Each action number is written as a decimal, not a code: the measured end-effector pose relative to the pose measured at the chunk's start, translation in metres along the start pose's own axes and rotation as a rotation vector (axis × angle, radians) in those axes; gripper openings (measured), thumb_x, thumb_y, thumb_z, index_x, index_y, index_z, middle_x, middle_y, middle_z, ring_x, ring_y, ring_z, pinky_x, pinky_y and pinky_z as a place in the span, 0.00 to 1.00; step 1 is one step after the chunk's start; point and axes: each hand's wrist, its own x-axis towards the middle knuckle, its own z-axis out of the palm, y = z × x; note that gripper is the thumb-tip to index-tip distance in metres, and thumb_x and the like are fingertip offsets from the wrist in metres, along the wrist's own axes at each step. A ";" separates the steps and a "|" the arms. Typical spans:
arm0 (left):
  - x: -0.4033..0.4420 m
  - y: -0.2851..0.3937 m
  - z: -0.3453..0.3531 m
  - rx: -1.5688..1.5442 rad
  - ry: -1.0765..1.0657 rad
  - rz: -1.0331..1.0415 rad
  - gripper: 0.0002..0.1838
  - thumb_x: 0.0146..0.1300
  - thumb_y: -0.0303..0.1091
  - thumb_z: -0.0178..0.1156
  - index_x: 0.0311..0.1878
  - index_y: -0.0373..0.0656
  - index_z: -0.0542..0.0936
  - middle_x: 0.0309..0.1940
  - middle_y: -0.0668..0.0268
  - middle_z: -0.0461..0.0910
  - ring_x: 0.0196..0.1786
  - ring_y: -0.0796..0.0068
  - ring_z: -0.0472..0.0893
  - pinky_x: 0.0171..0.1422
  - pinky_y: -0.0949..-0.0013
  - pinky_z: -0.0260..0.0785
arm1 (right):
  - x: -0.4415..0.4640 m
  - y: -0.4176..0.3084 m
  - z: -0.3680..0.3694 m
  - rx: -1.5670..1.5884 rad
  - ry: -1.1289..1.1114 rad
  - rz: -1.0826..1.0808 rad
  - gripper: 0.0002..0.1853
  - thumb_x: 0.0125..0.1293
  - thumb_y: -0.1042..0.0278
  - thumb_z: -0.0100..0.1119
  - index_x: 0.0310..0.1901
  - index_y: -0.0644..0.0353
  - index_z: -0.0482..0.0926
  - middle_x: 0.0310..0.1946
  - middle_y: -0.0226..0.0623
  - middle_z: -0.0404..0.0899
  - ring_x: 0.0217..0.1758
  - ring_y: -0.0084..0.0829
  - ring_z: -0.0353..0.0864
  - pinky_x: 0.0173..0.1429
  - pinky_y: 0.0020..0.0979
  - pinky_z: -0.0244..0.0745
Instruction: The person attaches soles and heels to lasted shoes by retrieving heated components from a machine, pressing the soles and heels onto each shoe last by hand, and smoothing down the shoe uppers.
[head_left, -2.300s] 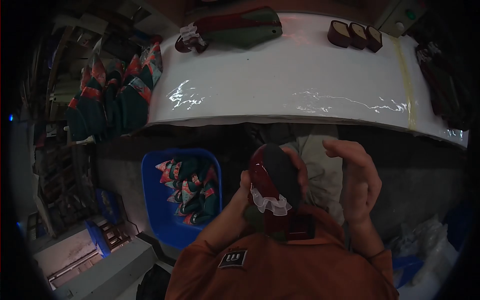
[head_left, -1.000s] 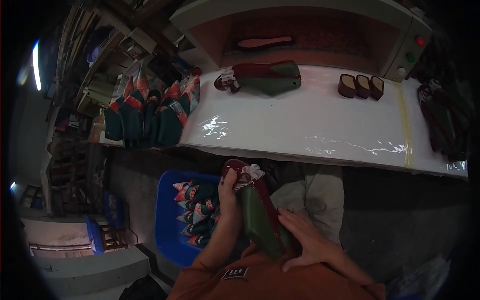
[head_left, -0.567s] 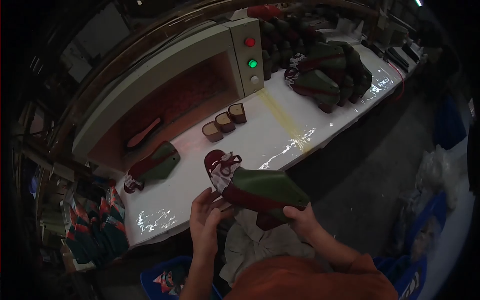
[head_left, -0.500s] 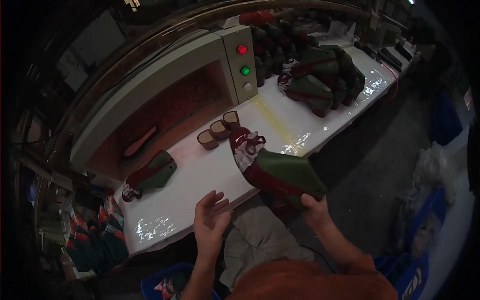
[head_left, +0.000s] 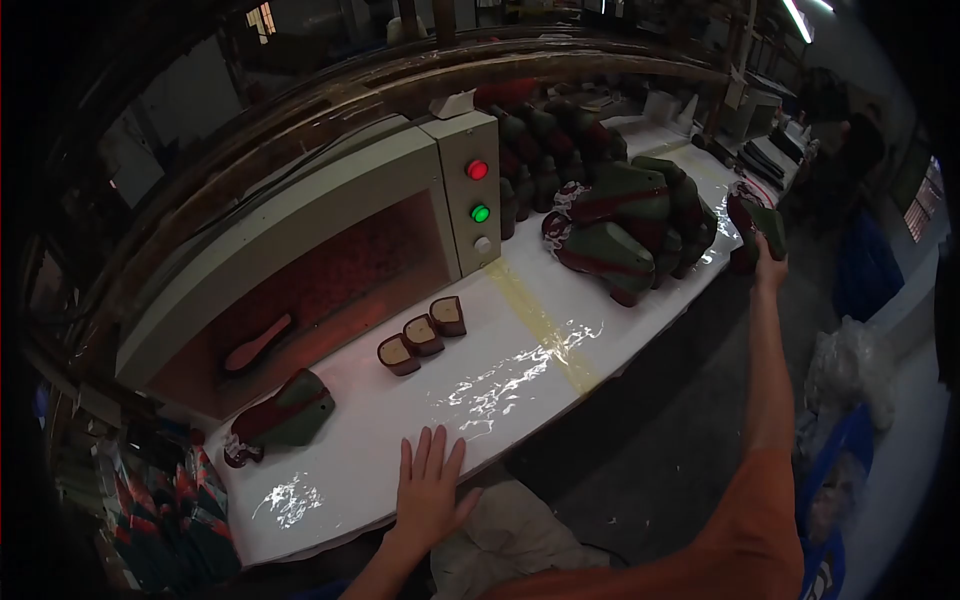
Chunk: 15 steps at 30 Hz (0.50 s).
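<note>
My left hand [head_left: 428, 500] lies on the near edge of the white table [head_left: 350, 480], fingers spread, holding nothing. My right arm is stretched far to the right. At its end my right hand [head_left: 768, 268] grips the green end of a dark red and green shoe on a last [head_left: 755, 222], near the table's far right part. A similar shoe on its last [head_left: 285, 418] rests on the table at the left. Three dark red heel pieces [head_left: 422, 334] with tan tops stand in a row in front of the heater box.
The heater box [head_left: 448, 200] has red and green lights, with a sole [head_left: 258, 342] inside. Many lasted shoes [head_left: 610, 250] are piled beyond the yellow tape [head_left: 540, 325]. Green and red wrapped lasts [head_left: 170, 510] stand at the left. Plastic bags [head_left: 850, 365] lie at the right.
My right hand has carried the shoe from in front of me to the far right. My left hand has come down onto the table edge. The view has turned to the right.
</note>
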 end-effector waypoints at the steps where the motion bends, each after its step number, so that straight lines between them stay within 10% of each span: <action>1: 0.011 0.003 0.000 0.108 -0.146 0.053 0.41 0.52 0.41 0.72 0.69 0.40 0.67 0.70 0.45 0.63 0.74 0.42 0.60 0.77 0.35 0.46 | 0.010 0.016 0.010 0.004 -0.012 -0.005 0.28 0.54 0.58 0.77 0.52 0.67 0.81 0.47 0.38 0.84 0.49 0.29 0.82 0.56 0.31 0.74; 9: 0.029 -0.004 0.016 0.168 -0.278 -0.014 0.44 0.54 0.46 0.70 0.72 0.42 0.64 0.74 0.44 0.57 0.76 0.36 0.54 0.74 0.25 0.41 | 0.038 0.098 0.076 -0.509 -0.161 -0.156 0.29 0.59 0.54 0.69 0.58 0.64 0.77 0.49 0.49 0.84 0.55 0.43 0.83 0.59 0.39 0.74; 15: 0.034 -0.007 0.013 0.180 -0.291 0.051 0.39 0.64 0.47 0.58 0.76 0.45 0.59 0.76 0.51 0.55 0.78 0.42 0.53 0.73 0.26 0.46 | 0.170 0.281 0.167 -0.656 -0.963 -0.715 0.26 0.75 0.51 0.48 0.63 0.65 0.74 0.59 0.53 0.77 0.60 0.47 0.79 0.60 0.40 0.73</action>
